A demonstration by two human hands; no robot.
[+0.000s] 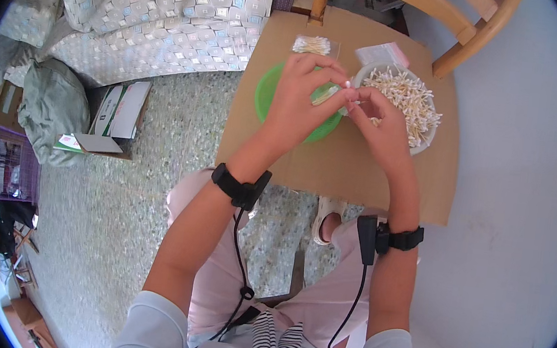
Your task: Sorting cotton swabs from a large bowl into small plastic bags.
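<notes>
My left hand (304,101) is over a green plastic basket (264,97), its thumb and fingers closed. A cotton swab (348,84) shows its white tip at those fingertips. More swabs (324,97) show below the left fingers; whether they are held or lie in the basket I cannot tell. My right hand (386,124) is closed in a pinch, its fingertips meeting the left ones; what lies between them is too small to make out. Just beyond the right hand stands a white bowl (420,150) heaped with loose cotton swabs (404,97).
Cardboard (320,172) covers the seat of a wooden chair (483,32). At its far side lie a clear bag of cotton swabs (312,45) and a pink-and-white packet (383,54). A white wall (509,200) stands close on the right, a patterned sofa (165,23) at far left.
</notes>
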